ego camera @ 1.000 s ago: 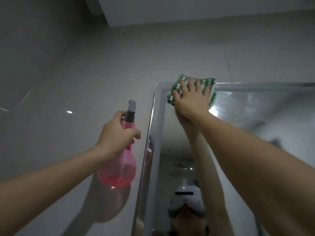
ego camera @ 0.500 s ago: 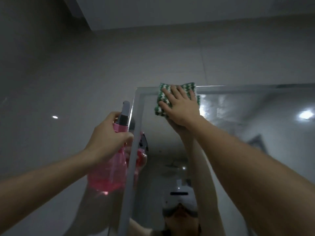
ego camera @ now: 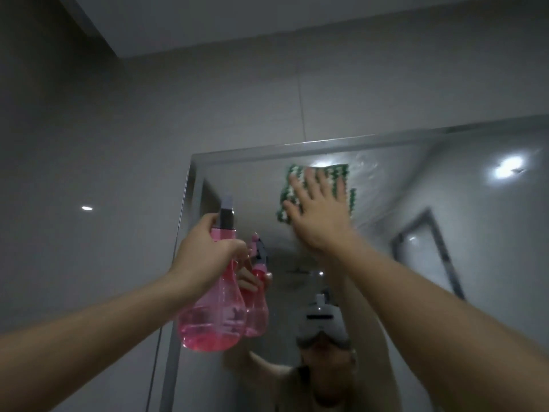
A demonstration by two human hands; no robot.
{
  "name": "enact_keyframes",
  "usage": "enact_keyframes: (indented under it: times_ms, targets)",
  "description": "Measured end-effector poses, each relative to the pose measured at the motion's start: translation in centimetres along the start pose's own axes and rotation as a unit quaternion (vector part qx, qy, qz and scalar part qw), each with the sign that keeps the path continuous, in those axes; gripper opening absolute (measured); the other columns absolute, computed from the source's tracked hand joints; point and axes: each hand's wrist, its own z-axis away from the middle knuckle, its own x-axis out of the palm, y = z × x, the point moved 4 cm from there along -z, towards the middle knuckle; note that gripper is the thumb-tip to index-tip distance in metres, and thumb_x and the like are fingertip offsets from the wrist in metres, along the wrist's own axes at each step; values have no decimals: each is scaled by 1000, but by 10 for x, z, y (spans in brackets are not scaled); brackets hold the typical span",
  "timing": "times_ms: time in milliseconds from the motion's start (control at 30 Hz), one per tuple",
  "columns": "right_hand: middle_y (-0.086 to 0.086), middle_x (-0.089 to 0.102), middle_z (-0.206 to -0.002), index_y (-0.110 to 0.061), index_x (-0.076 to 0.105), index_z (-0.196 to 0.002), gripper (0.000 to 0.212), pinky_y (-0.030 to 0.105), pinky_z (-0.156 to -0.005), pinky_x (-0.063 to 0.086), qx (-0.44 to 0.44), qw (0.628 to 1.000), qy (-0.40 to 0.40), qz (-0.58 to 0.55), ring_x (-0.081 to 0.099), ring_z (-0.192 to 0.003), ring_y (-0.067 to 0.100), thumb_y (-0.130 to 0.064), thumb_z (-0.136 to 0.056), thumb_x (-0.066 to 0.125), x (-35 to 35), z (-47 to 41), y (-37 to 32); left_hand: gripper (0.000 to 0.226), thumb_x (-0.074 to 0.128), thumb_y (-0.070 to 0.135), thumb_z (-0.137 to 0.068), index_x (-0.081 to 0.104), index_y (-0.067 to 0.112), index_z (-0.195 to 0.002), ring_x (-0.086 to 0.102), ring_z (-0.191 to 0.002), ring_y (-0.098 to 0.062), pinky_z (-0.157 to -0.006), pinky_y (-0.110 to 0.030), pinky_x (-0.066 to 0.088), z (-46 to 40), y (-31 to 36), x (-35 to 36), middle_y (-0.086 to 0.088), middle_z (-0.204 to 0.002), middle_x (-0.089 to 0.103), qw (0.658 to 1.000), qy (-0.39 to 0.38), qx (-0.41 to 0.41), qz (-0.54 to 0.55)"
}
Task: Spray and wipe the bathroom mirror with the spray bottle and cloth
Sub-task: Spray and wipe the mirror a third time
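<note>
The bathroom mirror [ego camera: 445, 248] fills the right half of the view, its metal frame running along the top and left side. My right hand [ego camera: 319, 215] presses a green and white cloth [ego camera: 338, 173] flat against the glass near the top edge, fingers spread straight. My left hand [ego camera: 208, 257] grips the neck of a pink spray bottle [ego camera: 212, 319] with a grey nozzle, held up in front of the mirror's left edge. The bottle and both arms are reflected in the glass.
Grey tiled wall [ego camera: 89, 144] surrounds the mirror on the left and above, with the ceiling edge at top. The mirror reflects a ceiling light [ego camera: 508, 169], a door frame and a person wearing a headset. Wet streaks show on the glass right of the cloth.
My right hand has slid the cloth rightward from the mirror's top left corner along the top edge. The left hand with the bottle has moved right, over the mirror's left frame.
</note>
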Motion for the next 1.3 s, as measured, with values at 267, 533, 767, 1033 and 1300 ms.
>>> enact_keyframes:
  times_ms: [267,533,767,1033,1300]
  targets:
    - [7,53,-137,-26,57,-131,57,54,-111,27,-172,984,29,-48,48,-128,28,-50,-87,30,30,123,-67,38,68,-3,-72,51,19,-98,60,-73,-30,-68,-46,53,84,-49,-1,-10,-94,59,992,89,-86,13]
    - [2,47,-143,-30,47,-139,58,48,-110,22,-239,971,-5,-2,43,-133,23,-57,-90,31,19,138,9,48,67,-8,-70,52,21,-104,60,-69,-18,-56,-26,47,110,-52,39,3,-90,62,995,39,-93,10]
    - [-7,-5,-159,-43,-7,-147,67,39,-115,-11,12,999,-23,25,-9,-145,11,-66,-84,-1,-11,134,108,43,61,-7,-78,48,30,-94,61,-58,-7,-46,-13,45,100,-24,59,1,-96,58,998,-38,-36,43]
    - [0,6,-158,-32,8,-151,61,44,-116,-3,-20,999,-27,41,2,-146,19,-57,-95,14,9,219,53,50,69,-2,-71,51,35,-100,62,-89,-20,-74,-35,55,133,-57,63,-2,-102,63,995,-70,-25,71]
    - [6,16,-157,-26,19,-149,58,54,-115,12,-106,991,-70,29,10,-146,26,-53,-98,24,20,335,37,58,70,-5,-69,51,27,-113,61,-71,-2,-57,-8,43,215,-105,99,4,-87,65,992,-116,-45,37]
